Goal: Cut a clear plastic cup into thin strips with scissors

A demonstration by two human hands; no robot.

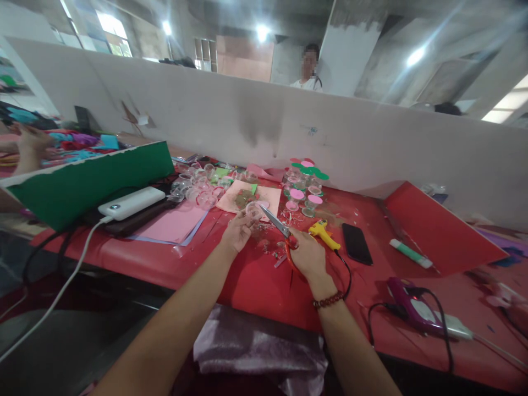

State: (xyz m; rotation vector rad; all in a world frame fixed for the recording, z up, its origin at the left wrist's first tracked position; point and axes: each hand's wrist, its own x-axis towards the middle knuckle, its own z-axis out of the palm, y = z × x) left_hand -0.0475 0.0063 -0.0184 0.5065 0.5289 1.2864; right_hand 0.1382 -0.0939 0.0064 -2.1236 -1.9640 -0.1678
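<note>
My left hand (236, 231) pinches a small clear plastic cup (253, 210) above the red table (256, 275). My right hand (307, 254) is closed on red-handled scissors (277, 224), whose blades point up and left toward the cup. A bead bracelet (328, 301) sits on my right wrist. Small scraps lie on the table between my hands.
Several clear cups (196, 187) and pink-and-green finished pieces (305, 184) stand behind a pink sheet (247, 197). A yellow glue gun (324, 234), black phone (356, 243), glue stick (410, 253), purple tool (412, 308), white power bank (131, 202) and green board (86, 179) surround me. A person stands behind the partition (307, 69).
</note>
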